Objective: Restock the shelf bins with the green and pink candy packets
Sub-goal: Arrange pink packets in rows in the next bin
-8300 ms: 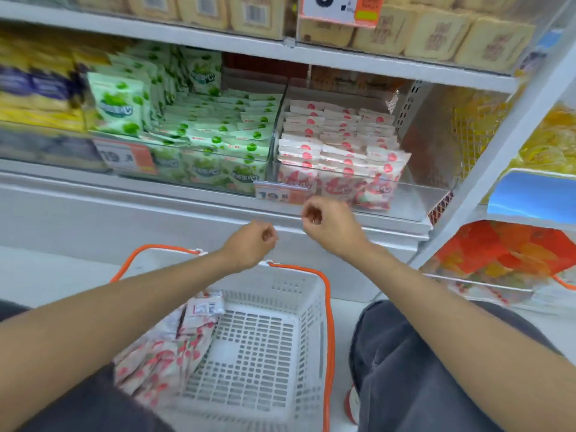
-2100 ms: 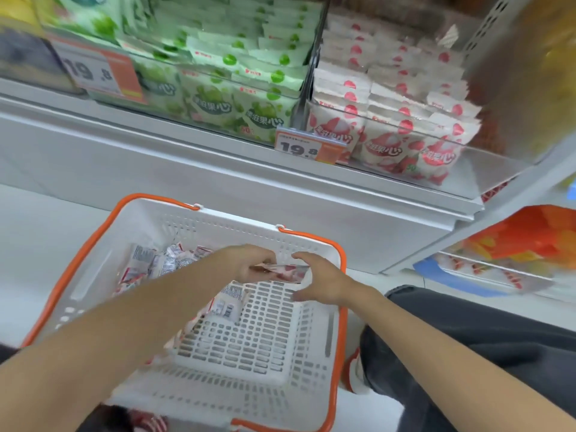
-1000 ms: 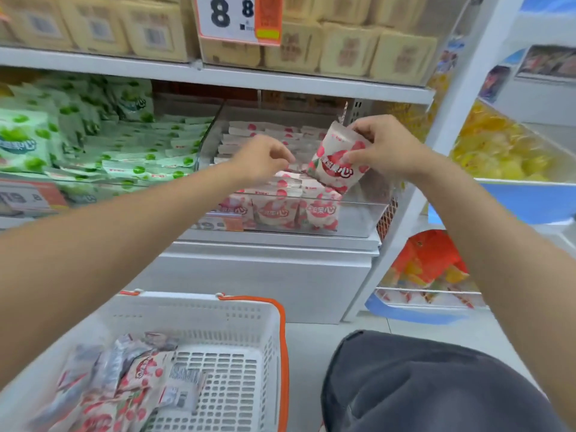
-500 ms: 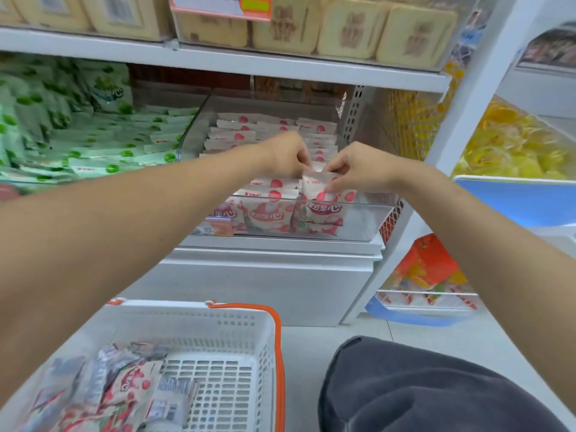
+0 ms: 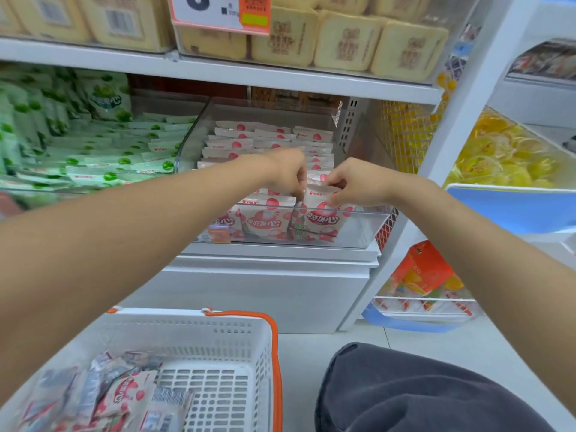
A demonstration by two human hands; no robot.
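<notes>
A clear bin [image 5: 358, 235] on the middle shelf holds rows of pink candy packets [image 5: 268, 138]. Both my hands are over its front right corner. My right hand [image 5: 358, 182] pinches the top of a pink packet [image 5: 321, 216] that stands upright against the bin's front wall. My left hand [image 5: 290, 173] has its fingers pressed down beside that packet's left edge, touching it. To the left, another bin is full of green candy packets [image 5: 103, 157]. A white basket with an orange rim [image 5: 274, 353] on the floor holds more pink packets [image 5: 124, 394].
Yellow boxed goods [image 5: 343, 42] fill the shelf above, close over the bins. A white upright post [image 5: 452, 126] stands right of the pink bin, with yellow sweets [image 5: 505, 151] and orange bags [image 5: 427, 269] beyond. My grey-trousered knee [image 5: 420, 391] is at the lower right.
The pink packet went from held up above the bin down into its front row. Both hands lowered with it and stay at the packet's top.
</notes>
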